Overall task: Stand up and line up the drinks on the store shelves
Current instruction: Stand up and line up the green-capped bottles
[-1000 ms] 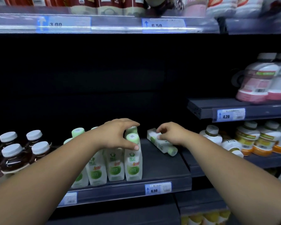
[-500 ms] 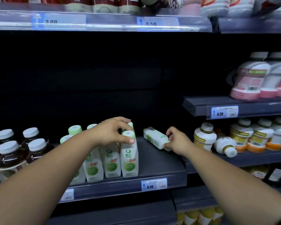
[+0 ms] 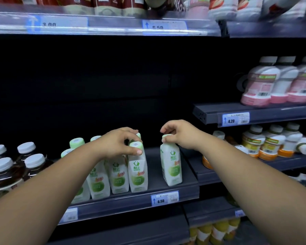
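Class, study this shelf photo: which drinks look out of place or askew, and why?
On the right-hand shelf, a white bottle lies tipped on its side among upright orange-based bottles. The green-capped bottle under the right hand stands upright but apart from its row, a gap between them.

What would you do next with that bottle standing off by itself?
Probably slide the lone bottle, upright under the right hand, leftward: a gap separates it from the green-capped row steadied by the left hand.
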Demonstrator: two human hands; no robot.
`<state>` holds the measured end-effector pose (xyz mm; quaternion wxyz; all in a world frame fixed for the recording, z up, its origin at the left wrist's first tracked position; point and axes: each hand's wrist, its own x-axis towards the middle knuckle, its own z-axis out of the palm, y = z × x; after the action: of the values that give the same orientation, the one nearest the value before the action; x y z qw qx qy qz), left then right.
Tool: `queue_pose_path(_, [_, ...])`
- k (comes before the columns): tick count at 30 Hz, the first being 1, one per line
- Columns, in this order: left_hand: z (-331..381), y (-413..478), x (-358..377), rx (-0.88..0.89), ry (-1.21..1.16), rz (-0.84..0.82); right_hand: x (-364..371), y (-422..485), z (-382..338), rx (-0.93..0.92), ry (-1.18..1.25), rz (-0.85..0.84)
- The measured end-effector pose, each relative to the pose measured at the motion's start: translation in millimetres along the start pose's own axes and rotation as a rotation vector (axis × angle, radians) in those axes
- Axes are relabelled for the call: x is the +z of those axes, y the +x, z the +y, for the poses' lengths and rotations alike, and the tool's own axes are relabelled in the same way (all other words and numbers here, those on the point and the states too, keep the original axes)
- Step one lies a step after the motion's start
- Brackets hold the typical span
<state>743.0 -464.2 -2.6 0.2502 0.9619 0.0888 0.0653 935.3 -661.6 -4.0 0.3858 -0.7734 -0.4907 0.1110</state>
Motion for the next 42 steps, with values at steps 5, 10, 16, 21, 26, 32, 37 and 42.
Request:
queue_pose_path(5, [3.2,0.4,0.1,-0.006,0.012,0.0,3.8,-4.1,-10.2,0.064,-0.067,-0.032])
queue_pose_path(10, [7.4,-1.0,-0.6,0.008,0.032,-0.004,26.6,-9.9,-28.4,0.043,0.112,-0.095])
queue_pose_path(16, [18.5,-4.3,-10.4,-0.003,0.181,-0.13,28.0,-10.3,-38.3,0.06,0.106,-0.153])
queue_pose_path(21, [9.1,-23.6,-17.7,-0.071,0.23,-0.005,34.4,-7.1,-41.9,0.038,0.006,-0.126])
queue_pose_path(26, [-13.1,-53.1,-25.6,-0.26,0.456,0.015,55.0,0.1,-54.6,0.014,-0.062,-0.167])
queue_pose_path(32, [-16.6,-59.2,-23.5,-0.264,0.551,-0.028,60.7,0.3,-58.1,0.096,-0.125,-0.182])
queue_pose_path(37, [-21.3,-51.7,-48.3,-0.267,0.075,0.125,59.8,18.2,-78.8,0.066,-0.183,-0.075])
queue_pose_path(42, [-45.8,-45.4,-61.3,-0.333,0.038,0.088,77.5,39.8,-107.9,0.046,-0.289,-0.163])
